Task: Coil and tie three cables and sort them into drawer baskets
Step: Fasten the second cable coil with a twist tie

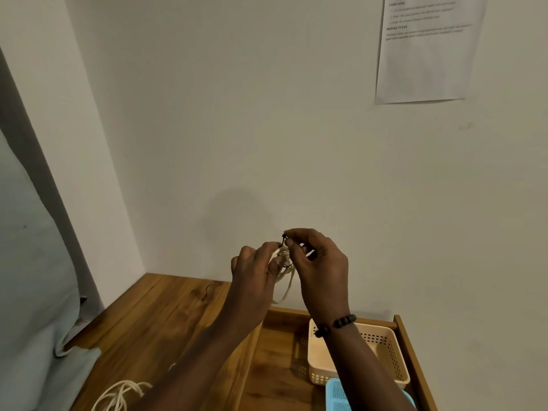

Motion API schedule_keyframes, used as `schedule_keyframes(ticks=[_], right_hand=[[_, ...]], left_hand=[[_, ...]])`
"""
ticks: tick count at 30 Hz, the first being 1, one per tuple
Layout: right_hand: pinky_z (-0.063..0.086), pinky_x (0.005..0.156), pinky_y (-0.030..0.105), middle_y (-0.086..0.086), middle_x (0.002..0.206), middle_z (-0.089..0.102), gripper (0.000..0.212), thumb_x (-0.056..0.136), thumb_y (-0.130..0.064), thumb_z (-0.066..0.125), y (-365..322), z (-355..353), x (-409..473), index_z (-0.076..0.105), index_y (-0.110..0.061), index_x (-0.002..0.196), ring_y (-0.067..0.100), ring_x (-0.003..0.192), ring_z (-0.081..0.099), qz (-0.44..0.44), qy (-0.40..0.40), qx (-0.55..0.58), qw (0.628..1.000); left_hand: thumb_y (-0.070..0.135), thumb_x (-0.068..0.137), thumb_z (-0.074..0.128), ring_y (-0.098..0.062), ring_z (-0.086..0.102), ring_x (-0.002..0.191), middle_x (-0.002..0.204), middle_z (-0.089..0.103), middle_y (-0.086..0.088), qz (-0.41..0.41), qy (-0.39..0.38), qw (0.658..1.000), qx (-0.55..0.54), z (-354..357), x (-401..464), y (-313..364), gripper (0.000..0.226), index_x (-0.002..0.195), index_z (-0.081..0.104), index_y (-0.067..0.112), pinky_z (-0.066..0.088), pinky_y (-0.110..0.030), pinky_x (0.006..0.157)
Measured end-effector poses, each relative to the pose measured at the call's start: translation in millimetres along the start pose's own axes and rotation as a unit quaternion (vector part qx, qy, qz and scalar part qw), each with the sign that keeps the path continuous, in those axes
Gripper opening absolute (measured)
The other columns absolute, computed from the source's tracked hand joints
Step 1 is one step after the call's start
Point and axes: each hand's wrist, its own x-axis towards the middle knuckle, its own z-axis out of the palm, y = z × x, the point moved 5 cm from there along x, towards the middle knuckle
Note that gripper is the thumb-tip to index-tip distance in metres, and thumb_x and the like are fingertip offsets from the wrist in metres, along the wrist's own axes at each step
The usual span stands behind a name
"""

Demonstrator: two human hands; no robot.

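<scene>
1. I see both hands raised in front of the pale wall, well above the brown wooden counter. The left hand grips a small coiled bundle of cream-white cable, fingers curled round its loops.
2. The right hand pinches a thin black twist tie at the top of that coil. Its fingers are narrow and curled, and one end of the tie pokes up past the fingertips. Some of the tie seems to loop round the coil, but it is too small for me to say whether it is twisted closed.
3. A loose cream-white cable heap lies on the counter at the lower left, not yet tied.
4. In the open wooden drawer stands a beige perforated plastic basket. A light blue perforated plastic basket is just beside it, nearer me.
5. My judgement is that I am mid-tie on one cable, with sorting yet to come.
6. Risks from here:
   - The tie could slip from the pinch, since so little of it is held.
   - If the left hand loosens, the loops could spring apart and one strand already hangs below the hand.
   - A tie that is not twisted enough could let the coil unravel when dropped into a basket.
</scene>
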Motion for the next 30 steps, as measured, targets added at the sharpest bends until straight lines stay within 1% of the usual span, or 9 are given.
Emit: schedule_keyframes(ticks=[6,9,12,15,16,18,23,27,30], right_hand=[[0.048,0.068,0.007,-0.013,0.090,0.071,0.013,0.090,-0.017,0.067,0.9,1.2,0.5,0.071,-0.022,0.101,0.002,0.080,0.064,0.020,-0.042,-0.007,0.999],[0.046,0.066,0.006,-0.018,0.086,0.070,0.012,0.089,-0.018,0.068,1.1,-1.3,2.2,0.072,-0.026,0.096,0.000,0.079,0.062,0.037,-0.053,-0.006,0.998],[0.048,0.067,0.008,-0.017,0.084,0.071,0.010,0.088,-0.019,0.069,3.7,0.4,3.8,0.073,-0.025,0.094,0.000,0.079,0.063,0.057,-0.080,0.004,0.995],[0.055,0.072,0.018,-0.010,0.084,0.073,0.012,0.087,-0.019,0.070,6.3,1.0,5.8,0.073,-0.023,0.098,0.005,0.081,0.067,0.074,-0.108,0.012,0.991],[0.055,0.072,0.017,-0.009,0.084,0.074,0.015,0.087,-0.019,0.070,5.4,0.4,6.6,0.071,-0.023,0.101,0.005,0.080,0.068,0.074,-0.120,0.016,0.990],[0.051,0.068,0.009,-0.006,0.080,0.074,0.020,0.088,-0.020,0.069,2.3,-0.5,7.1,0.065,-0.025,0.107,0.001,0.076,0.069,0.065,-0.144,0.023,0.987],[0.049,0.063,0.008,-0.008,0.076,0.070,0.008,0.091,-0.025,0.065,-4.5,-1.9,7.8,0.068,-0.026,0.098,0.002,0.071,0.066,0.027,-0.142,-0.038,0.989],[0.045,0.064,0.010,-0.009,0.090,0.065,0.006,0.091,-0.026,0.064,-8.7,-2.9,5.1,0.066,-0.028,0.096,0.004,0.079,0.059,-0.012,-0.141,-0.086,0.986],[0.043,0.063,0.007,-0.008,0.088,0.064,0.007,0.090,-0.023,0.065,-12.8,-8.2,6.5,0.068,-0.026,0.096,0.004,0.079,0.059,-0.013,-0.127,-0.060,0.990]], left_hand=[[0.032,0.098,0.044,-0.009,0.038,0.105,0.120,0.049,-0.006,-0.003,0.001,1.000,0.001,-0.2,-1.5,-3.4,0.037,0.134,0.048,0.027,0.042,-0.009,0.067],[0.030,0.098,0.046,-0.008,0.036,0.104,0.121,0.049,-0.007,0.004,-0.003,1.000,0.013,0.3,-2.5,-4.1,0.036,0.134,0.048,0.027,0.041,-0.008,0.068],[0.029,0.098,0.045,-0.008,0.036,0.105,0.123,0.049,-0.007,0.001,-0.002,1.000,0.018,-0.6,-1.6,-3.5,0.037,0.135,0.048,0.027,0.039,-0.007,0.068],[0.027,0.098,0.047,-0.007,0.034,0.103,0.123,0.049,-0.007,0.008,-0.011,1.000,0.025,-1.1,-2.1,-1.4,0.037,0.135,0.049,0.025,0.036,-0.008,0.069],[0.027,0.098,0.047,-0.007,0.034,0.102,0.123,0.049,-0.007,0.010,-0.013,0.999,0.028,-1.2,-2.5,-1.3,0.037,0.135,0.049,0.025,0.036,-0.009,0.069],[0.027,0.097,0.049,-0.007,0.033,0.101,0.123,0.050,-0.006,0.010,-0.011,0.999,0.032,-1.9,-2.9,-1.5,0.037,0.134,0.050,0.025,0.038,-0.012,0.071],[0.026,0.097,0.049,-0.006,0.032,0.101,0.119,0.052,-0.004,0.020,-0.021,0.999,0.038,-1.5,-3.3,2.1,0.034,0.130,0.053,0.023,0.046,-0.024,0.081],[0.023,0.098,0.049,-0.007,0.035,0.105,0.123,0.048,-0.004,-0.006,-0.039,0.999,0.022,3.9,-5.1,-6.6,0.039,0.136,0.045,0.028,0.039,-0.008,0.071],[0.025,0.099,0.047,-0.006,0.037,0.105,0.121,0.047,0.002,-0.006,-0.053,0.999,0.004,6.7,-8.1,-7.3,0.049,0.140,0.031,0.044,0.038,-0.006,0.066]])
